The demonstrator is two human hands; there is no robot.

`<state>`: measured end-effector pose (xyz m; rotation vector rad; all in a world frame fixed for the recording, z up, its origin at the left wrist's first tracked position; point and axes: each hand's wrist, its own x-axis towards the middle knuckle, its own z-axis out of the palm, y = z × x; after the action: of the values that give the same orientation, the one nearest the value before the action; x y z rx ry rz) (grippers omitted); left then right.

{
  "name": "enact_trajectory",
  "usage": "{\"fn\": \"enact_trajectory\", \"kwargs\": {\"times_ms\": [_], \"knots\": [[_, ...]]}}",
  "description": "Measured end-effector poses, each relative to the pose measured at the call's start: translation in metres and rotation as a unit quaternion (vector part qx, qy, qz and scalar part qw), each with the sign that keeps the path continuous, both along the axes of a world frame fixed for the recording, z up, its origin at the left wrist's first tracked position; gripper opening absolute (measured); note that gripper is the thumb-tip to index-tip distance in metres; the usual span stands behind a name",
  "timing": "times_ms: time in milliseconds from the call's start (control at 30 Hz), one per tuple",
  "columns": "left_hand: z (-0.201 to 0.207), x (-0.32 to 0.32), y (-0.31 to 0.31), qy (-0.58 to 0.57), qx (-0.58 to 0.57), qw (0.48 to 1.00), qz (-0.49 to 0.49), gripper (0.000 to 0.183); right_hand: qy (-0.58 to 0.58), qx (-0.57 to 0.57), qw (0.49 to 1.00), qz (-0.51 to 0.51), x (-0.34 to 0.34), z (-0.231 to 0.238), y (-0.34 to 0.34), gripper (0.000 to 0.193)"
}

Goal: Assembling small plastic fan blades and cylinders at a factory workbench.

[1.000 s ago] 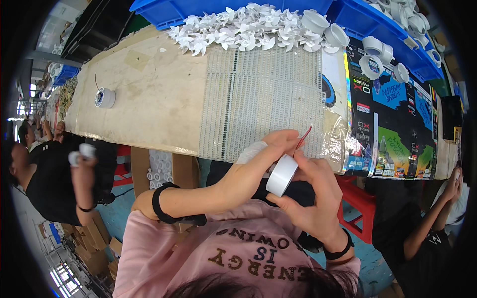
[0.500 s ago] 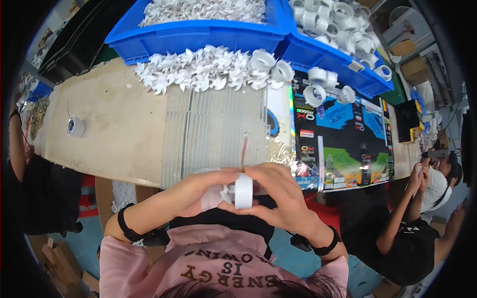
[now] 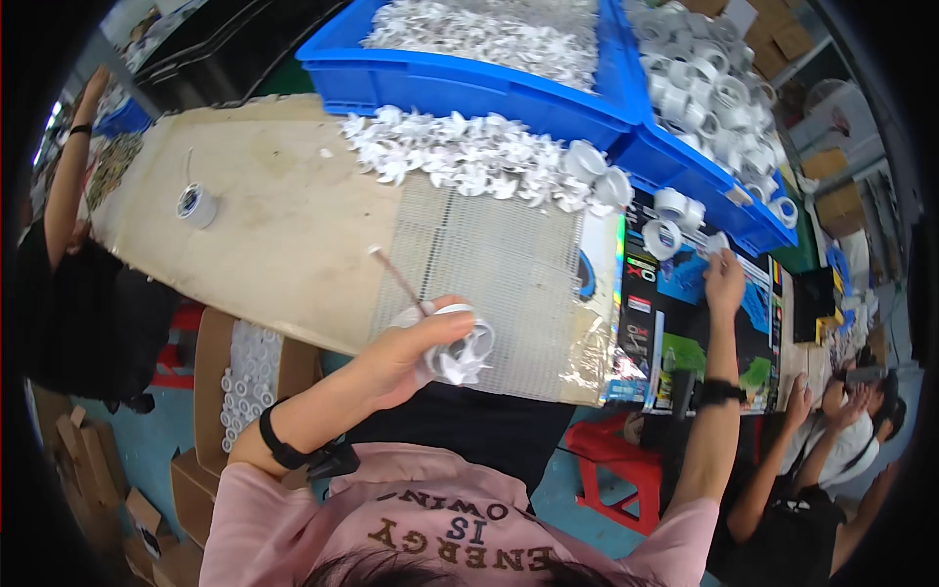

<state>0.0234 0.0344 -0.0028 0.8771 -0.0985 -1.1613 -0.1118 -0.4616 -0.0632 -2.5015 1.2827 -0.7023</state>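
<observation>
The beige desk (image 3: pixel 284 264) spans the view. At its far side, a blue bin (image 3: pixel 469 98) contains white impellers, and an adjoining blue crate (image 3: pixel 685 171) contains white rings. A pale mesh mat (image 3: pixel 518 284) lies across the desk's middle, with an impeller heap (image 3: pixel 469 152) between mat and bin. The left hand (image 3: pixel 401 357) grasps a white housing (image 3: pixel 481 338) above the mat's near part, blades visible in its open end. The right hand (image 3: pixel 725 286) extends rightward, fingertips at a white ring (image 3: pixel 718 241); whether they grip it cannot be told. A thin reddish wire (image 3: pixel 401 279) projects from the housing.
</observation>
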Motion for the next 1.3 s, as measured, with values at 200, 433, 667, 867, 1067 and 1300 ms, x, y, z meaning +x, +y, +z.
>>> {"fn": "enact_trajectory", "kwargs": {"times_ms": [200,433,667,867,1067,1300], "knots": [[-0.015,0.012,0.004,-0.086,-0.107,0.987,-0.077,0.039,-0.153,0.230,0.933,0.231,-0.003,0.070,0.199,0.016],[0.007,-0.008,-0.016,-0.259,0.048,0.964,-0.033,0.038,-0.088,0.236,0.878,0.407,-0.010,0.076,0.324,0.055],[0.008,-0.007,-0.005,-0.335,0.087,0.937,-0.046,0.035,-0.250,0.374,0.807,0.383,-0.009,0.065,0.347,0.065],[0.003,-0.016,-0.005,-0.399,0.067,0.914,0.023,0.034,-0.184,0.300,0.808,0.473,-0.002,0.069,0.343,0.069],[0.005,-0.015,-0.003,-0.411,0.062,0.910,0.004,0.039,-0.202,0.361,0.811,0.415,-0.010,0.054,0.353,0.065],[0.012,-0.020,-0.004,-0.441,0.068,0.894,0.026,0.038,-0.223,0.353,0.813,0.406,-0.008,0.062,0.355,0.064]]}}
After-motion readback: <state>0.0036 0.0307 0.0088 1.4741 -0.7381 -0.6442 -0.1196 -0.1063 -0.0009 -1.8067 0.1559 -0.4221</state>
